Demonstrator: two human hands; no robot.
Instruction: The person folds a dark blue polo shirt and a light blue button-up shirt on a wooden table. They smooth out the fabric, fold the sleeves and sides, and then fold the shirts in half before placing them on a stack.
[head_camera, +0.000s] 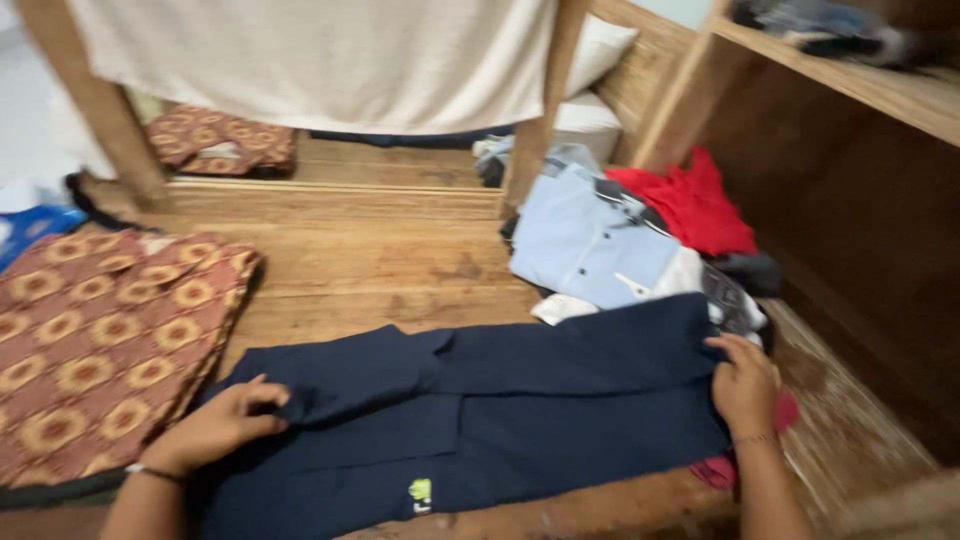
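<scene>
A dark navy garment (480, 410) lies spread flat on the wooden floor (380, 260) in front of me, with a small green patch near its lower edge. My left hand (222, 425) pinches its left edge, the fingers closed on the fabric. At the garment's right end, my right hand (745, 383) grips the cloth. A thin bracelet circles my left wrist.
A red-brown patterned mat (95, 345) lies at the left. A pile of clothes with a light blue shirt (590, 240) and a red garment (695, 205) sits at the right. A white cloth (320, 60) hangs from a wooden frame behind. Wooden shelving (850, 90) stands at the right.
</scene>
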